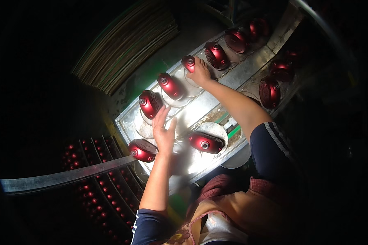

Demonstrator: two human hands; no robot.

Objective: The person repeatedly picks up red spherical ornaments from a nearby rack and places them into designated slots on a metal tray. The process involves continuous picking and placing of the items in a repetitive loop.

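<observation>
My right hand [200, 74] reaches to the far side of the metal conveyor and is closed around a glossy red bottle [188, 62] with a short neck. Below it and to the left, my left hand [163, 130] is held with its fingers stretched out. Its fingertips are close beside another red bottle [148, 102]; whether they touch it I cannot tell. Between the two hands, a third red bottle [170, 85] stands on a round pale plate [173, 101]. Near my left wrist, a red bottle [143, 152] sits at the conveyor's end.
On the conveyor's near side, a red bottle [205, 143] rests on a round plate, and others follow at the upper right. A metal strip [69, 174] runs off left, above racks of small red objects [96, 200]. Stacked boards [126, 45] stand beyond the conveyor.
</observation>
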